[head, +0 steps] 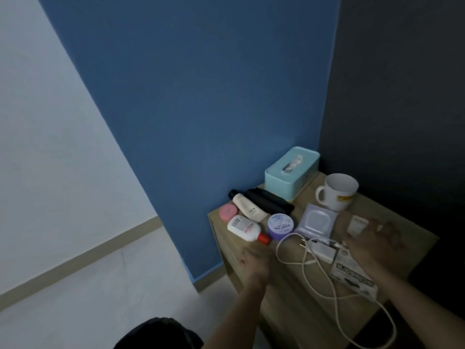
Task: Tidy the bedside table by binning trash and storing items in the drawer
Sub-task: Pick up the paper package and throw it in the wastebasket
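The wooden bedside table [289, 293] carries a white bottle with a red cap [245, 229], a pink round tin [228, 212], a cream tube [250, 209], a black tube [268, 201], a purple jar [280, 226], a clear sachet [317, 221], a white charger with cable [322, 251], a printed wrapper [352, 272] and a small white packet [357, 224]. My left hand [253, 264] hovers open near the table's front left, below the bottle. My right hand [372, 244] is spread open above the wrapper and packet, blurred, holding nothing.
A teal tissue box [289, 172] and a white mug [338, 195] stand at the back of the table, against the blue wall and dark headboard side. The charger cable [370, 321] trails off the table's front right. Pale floor lies to the left.
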Demonstrator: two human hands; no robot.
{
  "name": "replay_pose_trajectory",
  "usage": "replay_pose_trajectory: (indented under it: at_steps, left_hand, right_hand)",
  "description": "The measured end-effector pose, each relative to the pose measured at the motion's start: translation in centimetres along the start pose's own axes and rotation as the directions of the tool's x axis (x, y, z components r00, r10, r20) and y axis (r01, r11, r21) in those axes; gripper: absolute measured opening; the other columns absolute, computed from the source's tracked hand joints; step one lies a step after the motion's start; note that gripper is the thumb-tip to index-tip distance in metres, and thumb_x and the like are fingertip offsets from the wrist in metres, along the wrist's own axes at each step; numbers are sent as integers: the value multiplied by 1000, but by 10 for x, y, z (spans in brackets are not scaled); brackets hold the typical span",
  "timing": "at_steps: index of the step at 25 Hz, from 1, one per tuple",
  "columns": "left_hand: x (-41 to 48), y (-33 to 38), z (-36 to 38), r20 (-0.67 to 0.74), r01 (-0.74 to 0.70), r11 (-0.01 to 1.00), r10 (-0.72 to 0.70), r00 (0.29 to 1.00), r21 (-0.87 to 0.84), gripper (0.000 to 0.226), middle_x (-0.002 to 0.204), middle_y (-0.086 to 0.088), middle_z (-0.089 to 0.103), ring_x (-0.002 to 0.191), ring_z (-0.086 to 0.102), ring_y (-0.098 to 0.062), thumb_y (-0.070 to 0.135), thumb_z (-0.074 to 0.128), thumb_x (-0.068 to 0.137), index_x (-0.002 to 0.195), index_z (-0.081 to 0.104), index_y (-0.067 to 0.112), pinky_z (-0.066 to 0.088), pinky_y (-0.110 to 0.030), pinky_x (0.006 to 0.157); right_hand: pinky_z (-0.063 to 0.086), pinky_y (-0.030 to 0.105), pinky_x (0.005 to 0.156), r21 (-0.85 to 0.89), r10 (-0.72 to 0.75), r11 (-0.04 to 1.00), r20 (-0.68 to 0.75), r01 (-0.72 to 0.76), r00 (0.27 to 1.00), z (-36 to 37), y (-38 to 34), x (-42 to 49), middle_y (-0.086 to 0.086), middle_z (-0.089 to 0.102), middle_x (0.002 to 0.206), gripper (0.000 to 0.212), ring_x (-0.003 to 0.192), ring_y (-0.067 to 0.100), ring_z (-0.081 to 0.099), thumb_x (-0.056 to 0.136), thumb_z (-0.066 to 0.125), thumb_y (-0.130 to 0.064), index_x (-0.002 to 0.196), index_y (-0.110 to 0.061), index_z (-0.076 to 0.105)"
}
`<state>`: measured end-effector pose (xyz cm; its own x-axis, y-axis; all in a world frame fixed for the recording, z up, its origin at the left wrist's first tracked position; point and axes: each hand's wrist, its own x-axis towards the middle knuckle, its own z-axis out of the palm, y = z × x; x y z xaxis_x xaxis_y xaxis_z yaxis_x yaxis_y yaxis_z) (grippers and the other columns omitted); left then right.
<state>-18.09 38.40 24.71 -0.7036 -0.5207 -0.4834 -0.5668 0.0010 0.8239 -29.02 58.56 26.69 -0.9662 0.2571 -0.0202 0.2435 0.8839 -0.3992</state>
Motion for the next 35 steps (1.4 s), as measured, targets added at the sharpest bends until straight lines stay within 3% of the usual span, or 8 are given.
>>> replay_pose_trajectory:
  at_steps: [4,13,17,20,23,27,29,35]
  left_hand:
    - [-10,5,20,112,-76,979,55,992,192,68,160,-9,4,146,-4,-34,41,48,93,148,18,15,6,-49,118]
    - [-26,9,80,336,-280,859,136,932,430,72,156,-18,-17,144,-14,-38,32,51,90,150,13,22,10,-45,119]
    - [-23,10,75,291,-337,812,217,932,476,73,159,-15,-5,143,-21,-36,50,43,82,147,25,22,-4,-41,117]
    - [-20,23,70,243,-322,808,227,943,494,52,156,-19,14,145,-2,-39,34,38,95,143,31,15,7,-44,117]
    - [-40,48,61,275,-385,858,300,913,341,40,133,-17,52,127,44,-32,32,36,97,125,53,9,35,-35,107]
    - [-71,86,36,366,-166,976,207,907,-140,38,112,-4,63,107,58,-24,39,28,101,114,57,17,45,-31,93]
    - [-69,90,9,328,-126,931,245,912,-343,37,106,-6,69,99,65,-26,41,37,98,112,61,16,52,-36,89]
    - [-73,26,-141,-47,-207,886,207,977,-415,18,96,-17,69,69,67,-22,6,53,92,108,61,1,57,-35,69]
  right_hand:
    - [39,46,101,117,197,968,185,-220,963,5,28,6,24,38,142,98,129,39,39,67,71,-53,139,-3,25]
    - [47,29,76,256,239,903,370,-345,898,16,47,20,19,62,120,55,108,33,60,73,75,-21,119,1,56]
    - [47,37,74,496,254,727,450,-476,856,20,50,25,28,61,115,31,95,38,61,90,54,-13,112,9,58]
    - [47,36,70,585,270,711,286,-391,919,-3,44,22,28,65,106,25,93,39,63,90,50,-12,97,8,64]
    - [47,33,70,678,224,699,96,-229,970,-36,29,8,24,67,102,22,89,36,63,89,49,-12,95,1,65]
    - [51,30,65,850,-103,508,219,-138,970,-64,-21,-20,17,68,93,14,74,27,64,88,52,-2,86,-8,64]
    - [53,24,55,855,-290,507,289,-110,912,-67,-56,-42,10,68,82,17,62,18,66,86,54,2,82,-10,65]
    - [44,21,47,849,-538,457,501,-264,678,-14,-159,-147,-5,69,50,12,47,14,63,91,51,-11,90,-7,63]
